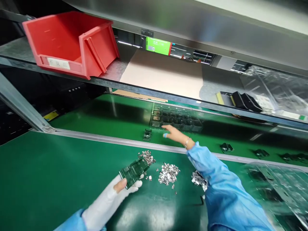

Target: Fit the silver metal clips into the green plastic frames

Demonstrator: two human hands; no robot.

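My left hand [115,191], in a white glove with a bare thumb tip, holds a green circuit board [135,170] above the bench. Stretched forward, my right hand [176,134] has its fingers apart and nothing visible in them; a blue band wraps one finger. It is nearest to a clear compartment tray [178,118] and a small dark circuit board [147,133] lying left of it. Below, small metal parts form piles: one partly behind the held board [147,157], a silvery middle pile [169,174] and another pile [199,180] beside my right sleeve.
A red bin [98,51] and cardboard [163,73] sit on the overhead shelf. Several dark boards [226,147] lie along the right, behind a raised metal strip [115,142]. Clear plastic trays [284,186] stand at right front. A black hex key [201,201] lies near my right forearm.
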